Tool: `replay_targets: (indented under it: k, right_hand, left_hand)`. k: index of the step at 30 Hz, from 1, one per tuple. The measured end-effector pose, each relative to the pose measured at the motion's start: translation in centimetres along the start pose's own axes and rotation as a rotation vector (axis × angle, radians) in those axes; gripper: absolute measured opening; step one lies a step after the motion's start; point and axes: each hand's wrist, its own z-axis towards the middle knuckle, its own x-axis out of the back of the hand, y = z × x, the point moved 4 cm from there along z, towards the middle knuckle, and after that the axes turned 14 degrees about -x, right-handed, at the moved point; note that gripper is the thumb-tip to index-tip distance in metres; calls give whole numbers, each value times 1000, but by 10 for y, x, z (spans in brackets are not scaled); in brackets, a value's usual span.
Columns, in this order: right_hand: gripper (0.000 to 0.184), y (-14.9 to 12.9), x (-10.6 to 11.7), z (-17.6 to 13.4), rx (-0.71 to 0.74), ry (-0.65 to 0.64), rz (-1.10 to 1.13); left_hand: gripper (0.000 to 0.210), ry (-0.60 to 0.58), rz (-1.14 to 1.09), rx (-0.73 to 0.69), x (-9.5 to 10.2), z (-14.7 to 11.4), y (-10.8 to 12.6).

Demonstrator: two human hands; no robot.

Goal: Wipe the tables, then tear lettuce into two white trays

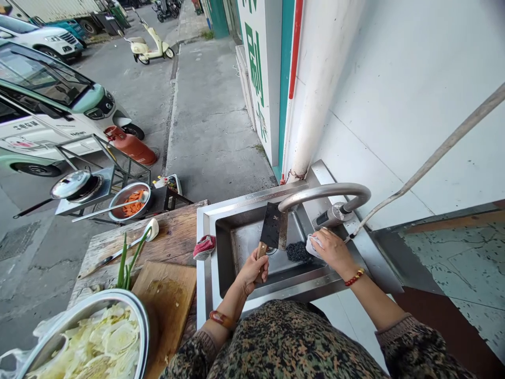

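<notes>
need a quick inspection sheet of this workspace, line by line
Surface: rectangular stainless-steel sink, weathered brown wooden table
Job's things: dark rectangular cleaver with wooden handle, over the sink; whitish crumpled item; black mesh scourer
Clutter: red-and-grey crumpled cloth on the sink's rim
Hands: left hand grips the cleaver by its handle; right hand holds the whitish crumpled item
Cables: long whitish hose or cable slants down toward the sink
Surroundings: rust-red metal gas cylinder, cream scooter

The bent tap [329, 192] stood in the way above my knife [270, 226], but the sink [242, 242] had room on the left.
</notes>
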Motion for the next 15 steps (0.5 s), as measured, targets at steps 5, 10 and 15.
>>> replay_targets:
  k: [5,10,15]
  right_hand:
    - [20,-6,-10,2,-2,-28,-109]
    - [20,-8,-20,4,21,-82,-152]
    - [19,-13,-20,6,27,-121,-171]
  left_hand:
    - [46,-2,-12,-2,0,1,-1]
    - [46,20,-23,-5,2,-1,-1]
    - [45,26,-29,-10,3,-1,-2]
